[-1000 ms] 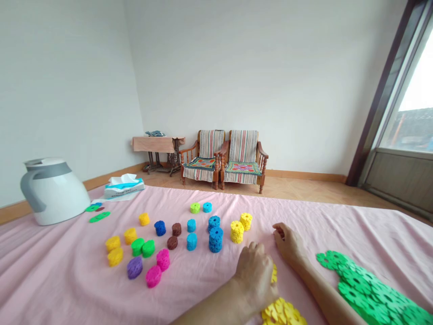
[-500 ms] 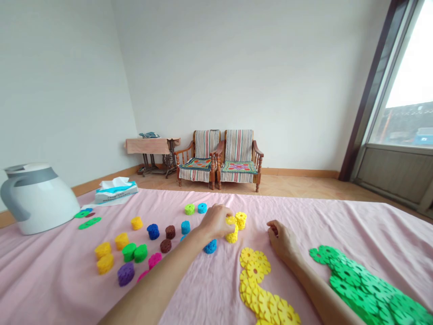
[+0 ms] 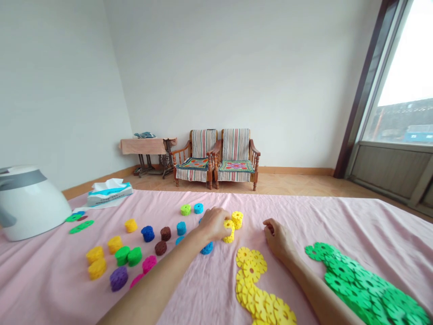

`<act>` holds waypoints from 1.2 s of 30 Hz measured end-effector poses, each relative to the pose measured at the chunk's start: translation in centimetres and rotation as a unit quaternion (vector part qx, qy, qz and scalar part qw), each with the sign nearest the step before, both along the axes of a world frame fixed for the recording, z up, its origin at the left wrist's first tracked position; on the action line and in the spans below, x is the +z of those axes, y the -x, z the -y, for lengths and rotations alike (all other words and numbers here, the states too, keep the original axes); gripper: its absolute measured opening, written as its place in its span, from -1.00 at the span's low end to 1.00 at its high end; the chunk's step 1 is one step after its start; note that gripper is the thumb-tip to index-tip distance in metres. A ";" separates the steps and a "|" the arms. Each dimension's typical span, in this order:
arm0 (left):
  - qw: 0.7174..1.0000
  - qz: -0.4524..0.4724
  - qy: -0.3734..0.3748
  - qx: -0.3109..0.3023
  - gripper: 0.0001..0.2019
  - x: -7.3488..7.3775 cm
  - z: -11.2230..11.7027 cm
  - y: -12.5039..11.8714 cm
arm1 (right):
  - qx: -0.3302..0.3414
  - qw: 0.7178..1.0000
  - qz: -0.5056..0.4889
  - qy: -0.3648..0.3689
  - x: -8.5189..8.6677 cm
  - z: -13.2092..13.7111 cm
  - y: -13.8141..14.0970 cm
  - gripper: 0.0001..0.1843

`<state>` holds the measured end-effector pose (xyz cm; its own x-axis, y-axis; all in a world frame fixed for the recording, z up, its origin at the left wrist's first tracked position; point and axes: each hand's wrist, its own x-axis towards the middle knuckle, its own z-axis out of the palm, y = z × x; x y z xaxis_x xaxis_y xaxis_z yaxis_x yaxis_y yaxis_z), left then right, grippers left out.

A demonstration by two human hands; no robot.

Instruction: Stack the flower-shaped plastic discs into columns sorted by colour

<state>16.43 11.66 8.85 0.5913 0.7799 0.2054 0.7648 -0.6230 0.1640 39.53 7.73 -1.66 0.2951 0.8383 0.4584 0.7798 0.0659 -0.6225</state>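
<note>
My left hand reaches across the pink cloth and its fingers close round the top of a yellow disc stack. A second yellow stack stands just behind it. My right hand rests curled on the cloth to the right, fingers pinched on something small that I cannot make out. Loose yellow flower discs lie in a strip in front of both hands. A blue stack shows under my left forearm.
Stacks in yellow, green, purple, pink, brown and blue stand to the left. A pile of green discs lies at the right. A white kettle and a tissue pack sit far left. Two striped chairs stand by the wall.
My left hand left the loose yellow discs near me, reached forward to the yellow stack and now stays on it. The right hand barely moved. The view drifted right.
</note>
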 end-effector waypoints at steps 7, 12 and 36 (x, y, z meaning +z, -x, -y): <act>0.999 -0.043 -0.008 0.005 -0.56 0.5 -0.1 0.3 | 0.083 0.996 -0.026 -0.011 1.2 0.8 2.3 -0.70; 0.996 -0.083 -0.008 0.017 -0.68 0.7 0.1 -0.2 | 0.161 0.987 -0.010 -0.004 2.9 1.8 6.0 -0.59; 0.998 -0.057 0.010 0.030 -0.86 0.5 0.6 -0.1 | 0.212 0.975 0.037 0.054 3.2 2.9 8.1 -0.49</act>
